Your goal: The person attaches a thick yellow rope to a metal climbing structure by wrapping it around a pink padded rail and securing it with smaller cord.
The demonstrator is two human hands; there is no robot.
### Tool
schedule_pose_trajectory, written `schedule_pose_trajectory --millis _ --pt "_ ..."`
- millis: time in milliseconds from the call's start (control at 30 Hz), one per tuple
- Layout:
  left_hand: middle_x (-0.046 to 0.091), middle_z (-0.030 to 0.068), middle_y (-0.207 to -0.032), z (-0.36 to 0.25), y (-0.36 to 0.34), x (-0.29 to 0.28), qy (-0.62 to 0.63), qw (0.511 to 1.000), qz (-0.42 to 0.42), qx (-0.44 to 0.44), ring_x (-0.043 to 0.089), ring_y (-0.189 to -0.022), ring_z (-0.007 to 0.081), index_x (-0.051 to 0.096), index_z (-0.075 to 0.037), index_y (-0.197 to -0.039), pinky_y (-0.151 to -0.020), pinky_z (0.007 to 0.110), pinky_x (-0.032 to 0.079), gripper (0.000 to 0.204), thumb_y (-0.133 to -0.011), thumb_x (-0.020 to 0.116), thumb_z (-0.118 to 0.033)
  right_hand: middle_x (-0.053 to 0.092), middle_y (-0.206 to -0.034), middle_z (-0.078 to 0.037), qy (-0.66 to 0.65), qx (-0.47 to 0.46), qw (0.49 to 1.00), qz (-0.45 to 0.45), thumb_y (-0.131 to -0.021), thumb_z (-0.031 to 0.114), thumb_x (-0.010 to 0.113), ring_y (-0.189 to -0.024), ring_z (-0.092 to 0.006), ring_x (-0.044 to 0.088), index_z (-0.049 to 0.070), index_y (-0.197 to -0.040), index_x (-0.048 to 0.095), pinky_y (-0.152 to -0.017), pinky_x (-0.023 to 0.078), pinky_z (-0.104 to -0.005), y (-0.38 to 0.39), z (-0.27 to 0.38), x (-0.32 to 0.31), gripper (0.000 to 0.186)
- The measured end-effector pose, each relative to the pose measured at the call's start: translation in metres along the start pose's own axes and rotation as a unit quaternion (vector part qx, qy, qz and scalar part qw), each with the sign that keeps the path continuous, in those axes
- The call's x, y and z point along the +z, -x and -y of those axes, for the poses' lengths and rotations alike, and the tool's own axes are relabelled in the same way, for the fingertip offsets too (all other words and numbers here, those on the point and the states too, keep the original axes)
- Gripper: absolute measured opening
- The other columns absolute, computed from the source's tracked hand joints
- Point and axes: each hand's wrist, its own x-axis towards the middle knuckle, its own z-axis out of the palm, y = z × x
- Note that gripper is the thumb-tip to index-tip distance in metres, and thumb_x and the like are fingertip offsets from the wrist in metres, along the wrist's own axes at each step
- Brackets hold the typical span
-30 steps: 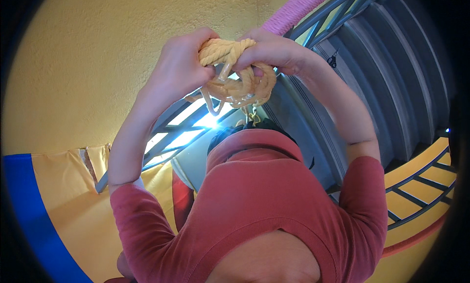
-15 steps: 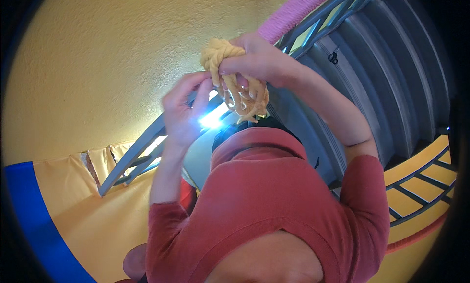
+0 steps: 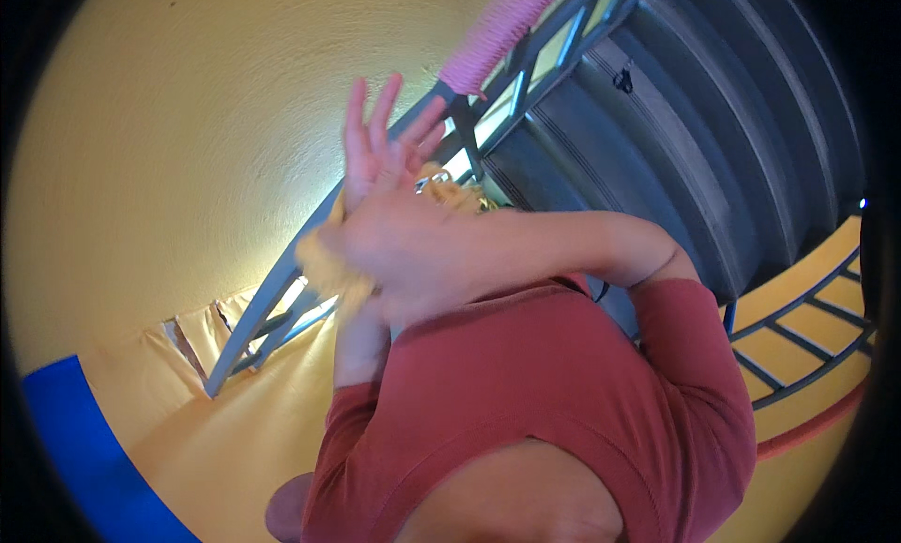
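Dark stairs (image 3: 676, 158) curve right of the grey rail (image 3: 255, 314). In front of it, the left hand (image 3: 380, 163) spreads wide; the right hand (image 3: 402, 247) seems to grip yellow rope (image 3: 327, 266). Loose loops (image 3: 455, 197) could catch the rail and knot.

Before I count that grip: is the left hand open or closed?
Open: the left hand shows fingers extended upward and spread, beyond the right hand.

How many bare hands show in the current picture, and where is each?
2: the bare right hand, blurred, with pale-yellow twisted rope showing at its edges; and the bare left hand, fingers spread, partly hidden behind the right.
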Motion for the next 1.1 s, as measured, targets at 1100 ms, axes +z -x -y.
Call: schedule_pose_trajectory --millis 1100 --pt "0.061 0.0044 -0.076 0.060 -0.032 0.027 -0.447 0.864 0.035 -0.230 0.054 -0.063 0.0073 0.063 0.001 -0.099 -0.055 0.020 0.042 0.017 -0.088 0.063 -0.012 0.051 -0.061 -0.002 -0.349 0.188 0.843 -0.363 -0.090 0.019 0.055 -0.058 -0.0087 0.046 -0.002 -0.088 0.064 -0.052 0.037 -0.0273 0.170 -0.133 0.017 0.023"
